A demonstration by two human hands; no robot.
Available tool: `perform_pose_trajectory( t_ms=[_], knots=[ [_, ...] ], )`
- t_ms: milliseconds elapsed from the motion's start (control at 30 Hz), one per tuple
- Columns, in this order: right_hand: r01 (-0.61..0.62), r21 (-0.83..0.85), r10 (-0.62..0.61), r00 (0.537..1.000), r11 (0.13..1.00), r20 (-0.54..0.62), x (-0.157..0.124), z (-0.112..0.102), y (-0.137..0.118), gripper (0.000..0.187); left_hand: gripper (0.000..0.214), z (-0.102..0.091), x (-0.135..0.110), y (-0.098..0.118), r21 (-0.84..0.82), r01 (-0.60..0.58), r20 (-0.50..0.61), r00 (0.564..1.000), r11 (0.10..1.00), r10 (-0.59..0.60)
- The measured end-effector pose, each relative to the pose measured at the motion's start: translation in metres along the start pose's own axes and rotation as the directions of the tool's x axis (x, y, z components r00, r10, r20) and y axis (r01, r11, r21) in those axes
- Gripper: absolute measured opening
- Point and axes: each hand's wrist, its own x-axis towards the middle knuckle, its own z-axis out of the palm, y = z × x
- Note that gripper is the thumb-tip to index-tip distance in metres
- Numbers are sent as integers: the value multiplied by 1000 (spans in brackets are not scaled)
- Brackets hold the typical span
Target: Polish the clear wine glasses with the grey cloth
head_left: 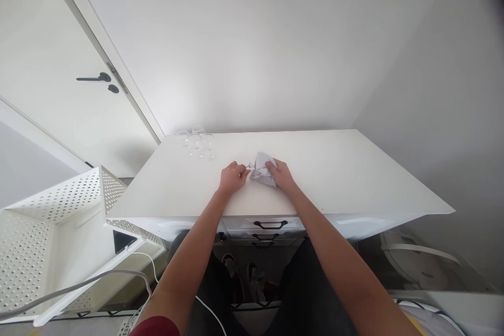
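Note:
Above the middle of the white cabinet top, my left hand point(233, 177) is closed in a pinch on the thin, clear stem of a wine glass point(249, 166). The glass lies sideways, and most of its bowl is hidden in a light grey cloth point(263, 169). My right hand point(282, 173) is wrapped round that cloth from the right, thumb on top, pressing it about the glass. At the back left corner several clear stemmed glasses point(194, 140) stand close together.
The white cabinet top point(354, 178) meets a grey wall behind. Drawers with black handles point(270, 225) are below its front edge. A white perforated shelf unit point(74, 194) and a grey cable point(98, 274) are at left, near a door with a black handle point(94, 77).

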Motion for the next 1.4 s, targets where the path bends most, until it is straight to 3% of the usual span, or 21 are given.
perform_pose_trajectory(
  t_ms=[100, 167, 267, 367, 467, 700, 800, 900, 1000, 1133, 1233, 1400],
  knots=[
    [-11, 160, 36, 988, 987, -151, 3, -2, 5, 47, 25, 0, 0, -1, -19, 44, -82, 996, 999, -45],
    [-30, 359, 93, 983, 933, -158, 3, -1, 4, 45, 26, -1, 1, -1, -45, 67, -134, 988, 997, -72],
    [-154, 586, 121, 988, 796, 95, 0, 4, -3, 48, 26, -3, 1, 1, -93, 0, -81, 997, 996, -8],
    [-297, 640, 58, 929, 709, 366, -7, 8, -13, 52, 28, -5, 0, 3, -134, -80, 11, 997, 988, 82],
    [-313, 662, 9, 907, 681, 421, -12, 7, -17, 52, 32, -7, 0, 4, -186, -57, 48, 997, 981, 67],
    [-324, 548, 2, 862, 771, 508, -13, 9, -4, 55, 41, -7, 1, -1, -305, -31, 77, 995, 952, 57],
    [-291, 454, 67, 892, 842, 447, -11, 10, 3, 60, 44, -6, 1, 0, -293, 2, 54, 998, 956, 14],
    [-208, 358, 92, 945, 910, 315, -10, 7, 3, 56, 44, -5, 1, 4, -242, -17, 83, 996, 970, 38],
    [-74, 346, -5, 975, 935, 223, -11, 6, -3, 47, 42, -5, 1, 7, -162, -74, 131, 987, 984, 96],
    [82, 229, -156, 932, 970, 327, -11, 8, -9, 42, 30, -3, 1, 7, -107, -129, 159, 977, 986, 145],
    [153, 110, -184, 904, 982, 386, -11, 10, -9, 36, 27, 1, 1, 3, -23, -189, 185, 964, 982, 190],
    [172, 67, -185, 935, 983, 304, -11, 9, -10, 40, 20, 9, -1, -1, 17, -310, 173, 937, 950, 303]
  ],
)
